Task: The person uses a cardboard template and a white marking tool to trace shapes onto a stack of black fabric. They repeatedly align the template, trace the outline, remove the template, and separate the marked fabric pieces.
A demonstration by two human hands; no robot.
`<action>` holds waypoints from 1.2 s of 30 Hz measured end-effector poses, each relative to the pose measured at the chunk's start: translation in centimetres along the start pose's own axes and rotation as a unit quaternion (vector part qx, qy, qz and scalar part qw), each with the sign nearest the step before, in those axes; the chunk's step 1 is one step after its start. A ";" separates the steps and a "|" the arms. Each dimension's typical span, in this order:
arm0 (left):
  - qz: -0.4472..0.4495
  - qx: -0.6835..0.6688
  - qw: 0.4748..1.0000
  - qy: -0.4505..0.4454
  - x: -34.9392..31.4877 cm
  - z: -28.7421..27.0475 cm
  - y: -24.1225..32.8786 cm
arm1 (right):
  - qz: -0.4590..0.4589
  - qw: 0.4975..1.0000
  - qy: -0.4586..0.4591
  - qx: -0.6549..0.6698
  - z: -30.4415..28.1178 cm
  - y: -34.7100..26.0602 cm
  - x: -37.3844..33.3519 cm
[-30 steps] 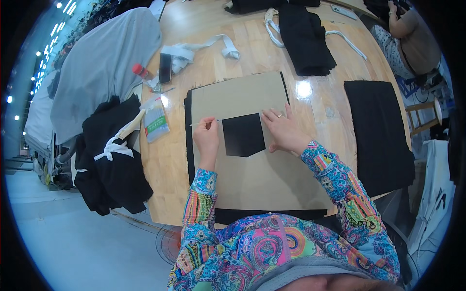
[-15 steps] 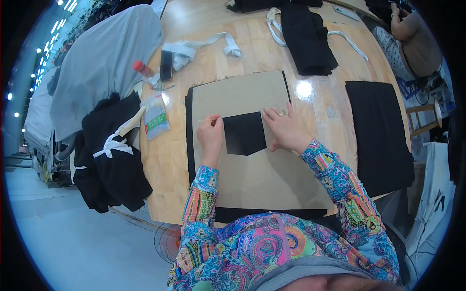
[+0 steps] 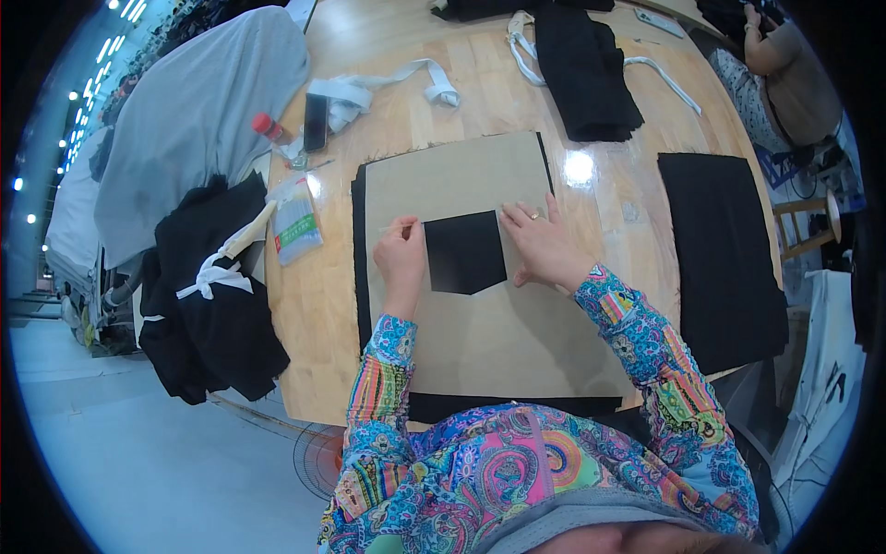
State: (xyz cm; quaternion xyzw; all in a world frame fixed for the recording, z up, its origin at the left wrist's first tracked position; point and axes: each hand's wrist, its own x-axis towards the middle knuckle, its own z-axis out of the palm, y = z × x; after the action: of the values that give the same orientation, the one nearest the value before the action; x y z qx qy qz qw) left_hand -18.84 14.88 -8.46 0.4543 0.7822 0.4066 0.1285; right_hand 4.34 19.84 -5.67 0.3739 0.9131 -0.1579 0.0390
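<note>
A tan sheet lies on black fabric, whose edges show along its sides. In its middle is a black pocket-shaped piece, pointed at the bottom; I cannot tell whether it is a cut-out or a patch on top. At that shape's upper left edge, my left hand is closed in a pinch on a thin pale stick, mostly hidden by the fingers. Across from it, my right hand lies flat with fingers spread, pressing the sheet beside the shape's right edge.
On the left lie a plastic packet, a dark phone, a red-capped bottle and a white strip. Tied black fabric hangs by the table's left edge. Black stacks sit right. A co-worker is far right.
Both hands hold nearly the same places. The view has shifted very slightly; nothing else visibly differs.
</note>
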 end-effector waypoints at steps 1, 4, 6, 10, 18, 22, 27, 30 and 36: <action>0.001 0.005 1.000 -0.002 0.0 0.1 0.0 | 0.003 1.000 -0.002 0.001 0.0 0.0 0.0; 0.006 0.021 1.000 -0.006 0.1 0.2 -0.1 | 0.006 1.000 -0.001 -0.005 0.0 0.0 0.0; 0.014 0.031 0.999 -0.005 0.0 0.3 -0.2 | -0.001 1.000 0.008 -0.022 0.0 -0.1 -0.1; 0.045 0.068 0.996 -0.027 -0.6 -0.3 0.0 | 0.001 1.000 0.009 -0.020 0.1 0.0 0.0; 0.020 0.071 0.992 -0.107 -6.0 -3.8 -0.1 | 0.005 1.000 0.004 0.017 0.0 0.1 -0.1; 0.003 0.056 0.992 -0.115 -7.5 -4.8 -0.3 | -0.008 0.999 0.032 -0.008 0.5 0.3 -0.1; 0.015 0.057 0.991 -0.118 -8.0 -5.2 -0.2 | -0.008 0.999 0.032 -0.009 0.8 0.3 0.1; 0.004 0.069 0.990 -0.124 -8.0 -5.2 -0.1 | -0.006 1.000 0.029 -0.007 0.7 0.3 0.0; -0.007 -0.024 0.987 -0.161 -9.4 -4.4 1.0 | 0.000 1.000 0.027 -0.003 0.8 0.3 0.0</action>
State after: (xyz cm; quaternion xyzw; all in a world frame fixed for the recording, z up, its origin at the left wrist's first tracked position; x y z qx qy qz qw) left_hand -15.51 5.18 -6.55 0.5049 0.7446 0.3460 0.2662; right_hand 4.55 19.76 -6.48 0.3776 0.9144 -0.1452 0.0156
